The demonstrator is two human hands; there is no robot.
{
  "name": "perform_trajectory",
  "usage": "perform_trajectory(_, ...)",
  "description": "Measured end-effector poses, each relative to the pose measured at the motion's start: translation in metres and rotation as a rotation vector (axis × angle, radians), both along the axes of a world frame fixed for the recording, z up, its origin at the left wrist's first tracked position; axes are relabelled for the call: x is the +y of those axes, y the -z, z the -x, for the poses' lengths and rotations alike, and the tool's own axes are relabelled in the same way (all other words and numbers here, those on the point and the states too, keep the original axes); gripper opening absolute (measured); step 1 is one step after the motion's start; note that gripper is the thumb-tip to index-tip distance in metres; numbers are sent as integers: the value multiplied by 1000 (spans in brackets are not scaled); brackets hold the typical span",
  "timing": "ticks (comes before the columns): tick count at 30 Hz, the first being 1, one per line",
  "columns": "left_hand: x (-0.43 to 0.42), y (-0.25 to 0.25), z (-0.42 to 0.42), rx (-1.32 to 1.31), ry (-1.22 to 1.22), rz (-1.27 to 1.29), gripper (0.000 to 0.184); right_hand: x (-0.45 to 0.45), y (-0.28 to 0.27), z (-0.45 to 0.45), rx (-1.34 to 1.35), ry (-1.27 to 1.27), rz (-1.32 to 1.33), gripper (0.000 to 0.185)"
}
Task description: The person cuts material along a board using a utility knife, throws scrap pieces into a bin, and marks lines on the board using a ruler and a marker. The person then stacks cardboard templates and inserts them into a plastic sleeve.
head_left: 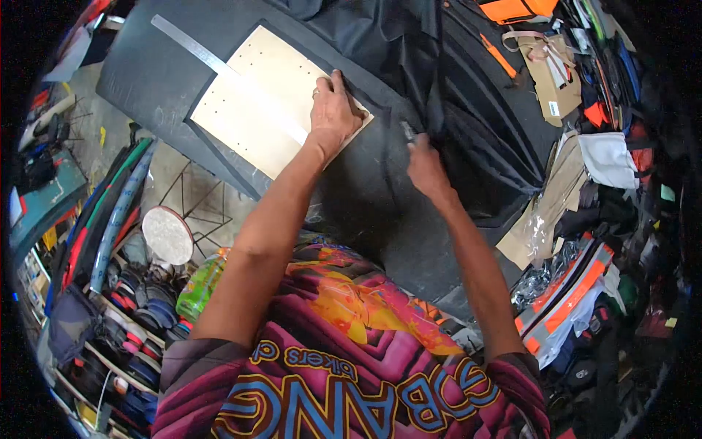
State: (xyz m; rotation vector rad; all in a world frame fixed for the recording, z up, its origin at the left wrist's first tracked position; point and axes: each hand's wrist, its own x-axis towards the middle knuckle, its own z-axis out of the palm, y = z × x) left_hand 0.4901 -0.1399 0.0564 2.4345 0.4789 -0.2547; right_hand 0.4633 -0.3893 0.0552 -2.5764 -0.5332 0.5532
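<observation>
At upper centre, the left hand (pixel 336 113) rests on the board (pixel 284 82), fingers apart. The ruler (pixel 186 42) crosses the board, which lies on black fabric (pixel 479 117). To the right, the right hand (pixel 428 167) is clamped on a small, blurred tool (pixel 407 132).

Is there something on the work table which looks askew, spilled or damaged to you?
The black fabric lies rumpled beside the pale board, untidy against its flat surface; I see no clear spill or damage.
</observation>
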Motion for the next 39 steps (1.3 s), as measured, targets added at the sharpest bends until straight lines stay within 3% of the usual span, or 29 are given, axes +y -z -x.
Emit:
perform_trajectory(3,4,-3,5,-35,34,5,97,-4,-33,13,93,232,91,22)
perform_trajectory(8,26,-28,56,-177,73,62,90,-18,-46,74,42,307,-44,30)
perform_trajectory(10,47,-42,89,-178,75,61,73,-7,-42,102,42,352,-169,34)
perform_trajectory(15,129,-12,180,-213,-37,-73,53,42,-22,158,37,483,-191,37)
perform_trajectory(16,142,-11,190,-190,-56,-103,40,52,-19,158,40,482,-205,37)
perform_trajectory(18,169,-26,204,-218,-57,-136,34,81,-20,157,48,370,-301,38)
perform_trajectory(22,213,-27,183,-219,-46,-162,33,137,-23,134,-57,296,-294,37)
perform_trajectory(25,237,-30,142,-296,123,-129,30,181,-23,103,-85,270,-278,40)
perform_trajectory(26,246,-15,132,-308,135,-128,30,194,-20,95,-96,255,-268,42)
perform_trajectory(28,272,15,101,-415,380,-205,17,228,-9,76,-160,275,-284,41)
perform_trajectory(30,281,9,88,-418,464,-212,15,258,4,58,-358,291,-303,43)
perform_trajectory(32,296,43,77,-473,538,-270,19,285,8,41,-251,327,-284,55)
perform_trajectory(33,297,30,74,-355,540,-195,27,297,7,30,-175,333,-240,61)
perform_trajectory(34,299,22,69,-250,544,-133,22,303,6,25,-88,339,-177,68)
perform_trajectory(39,309,29,70,-347,541,-190,25,308,31,23,-378,405,-309,60)
